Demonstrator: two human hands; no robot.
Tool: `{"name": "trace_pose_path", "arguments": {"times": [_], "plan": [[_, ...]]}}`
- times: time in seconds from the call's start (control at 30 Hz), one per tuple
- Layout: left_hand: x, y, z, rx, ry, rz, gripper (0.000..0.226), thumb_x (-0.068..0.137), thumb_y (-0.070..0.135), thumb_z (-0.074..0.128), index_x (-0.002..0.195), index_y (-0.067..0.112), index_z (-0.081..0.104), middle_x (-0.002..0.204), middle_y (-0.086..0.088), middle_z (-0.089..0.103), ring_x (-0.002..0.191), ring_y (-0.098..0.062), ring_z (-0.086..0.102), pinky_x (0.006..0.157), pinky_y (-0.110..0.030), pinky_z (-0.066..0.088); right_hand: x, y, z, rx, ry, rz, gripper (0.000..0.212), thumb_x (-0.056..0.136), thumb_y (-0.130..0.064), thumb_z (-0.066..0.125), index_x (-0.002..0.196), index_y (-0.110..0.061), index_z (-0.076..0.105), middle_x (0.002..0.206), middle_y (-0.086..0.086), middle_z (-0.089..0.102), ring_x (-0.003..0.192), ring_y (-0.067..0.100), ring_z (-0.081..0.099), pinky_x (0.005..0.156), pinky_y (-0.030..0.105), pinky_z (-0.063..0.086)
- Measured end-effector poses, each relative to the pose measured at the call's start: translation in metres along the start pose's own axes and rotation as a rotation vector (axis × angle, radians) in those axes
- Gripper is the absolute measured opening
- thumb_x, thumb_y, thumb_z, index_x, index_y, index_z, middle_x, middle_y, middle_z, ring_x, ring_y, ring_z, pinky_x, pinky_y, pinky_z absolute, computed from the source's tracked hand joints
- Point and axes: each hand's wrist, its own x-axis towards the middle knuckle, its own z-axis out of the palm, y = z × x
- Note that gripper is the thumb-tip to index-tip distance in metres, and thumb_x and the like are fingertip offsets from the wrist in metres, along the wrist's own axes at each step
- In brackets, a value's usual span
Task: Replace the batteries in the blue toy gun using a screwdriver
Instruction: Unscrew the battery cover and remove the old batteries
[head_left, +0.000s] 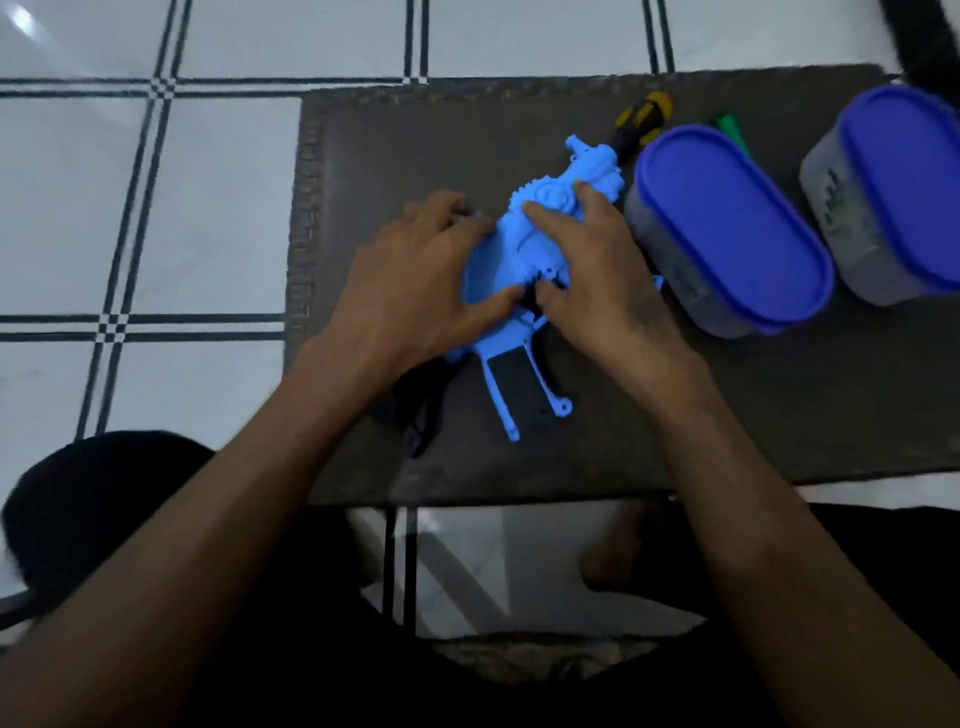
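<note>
Mid-frame, both hands, left and right, are gripping the gun, seemingly working its battery cover; the screwdriver, upper right, likely comes next.

Dark mat lies on white tiled floor with black grid lines. Blue toy gun lies flat near mat centre, landmark for rest. Yellow-and-black screwdriver just beyond gun's far end. Two grey containers with blue lids right of gun: nearer one just beside it, second farther right. Green item behind nearer container, partly hidden.
</note>
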Motion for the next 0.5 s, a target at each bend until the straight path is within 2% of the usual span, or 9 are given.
{"name": "trace_pose_path", "arguments": {"times": [0.17, 0.33, 0.5], "plan": [[-0.027, 0.006, 0.005, 0.025, -0.025, -0.107, 0.08, 0.08, 0.065, 0.056, 0.145, 0.02, 0.039, 0.149, -0.003, 0.036, 0.128, -0.03, 0.045, 0.1, -0.043, 0.043, 0.0, -0.008, -0.002, 0.032, -0.029, -0.011, 0.069, 0.086, -0.005, 0.064, 0.149, -0.017, 0.038, 0.158, 0.015, 0.02, 0.147, 0.027, 0.02, 0.114, 0.026, 0.017], [-0.025, -0.004, 0.006, -0.012, -0.038, -0.181, 0.073, 0.087, 0.057, 0.053, 0.146, 0.019, 0.036, 0.151, -0.006, 0.034, 0.131, -0.031, 0.044, 0.102, -0.046, 0.043, 0.021, -0.019, -0.004, -0.005, -0.109, -0.044, 0.071, 0.085, -0.001, 0.063, 0.149, -0.017, 0.037, 0.158, 0.014, 0.022, 0.148, 0.023, 0.018, 0.115, 0.03, 0.021], [-0.018, -0.016, -0.003, -0.052, -0.043, -0.221, 0.063, 0.095, 0.045, 0.051, 0.149, 0.019, 0.032, 0.156, -0.004, 0.029, 0.135, -0.027, 0.04, 0.106, -0.041, 0.039, 0.043, -0.034, -0.011, -0.063, -0.145, -0.065, 0.069, 0.085, -0.005, 0.066, 0.148, -0.017, 0.04, 0.151, 0.011, 0.035, 0.141, 0.027, 0.033, 0.109, 0.03, 0.03]]}}
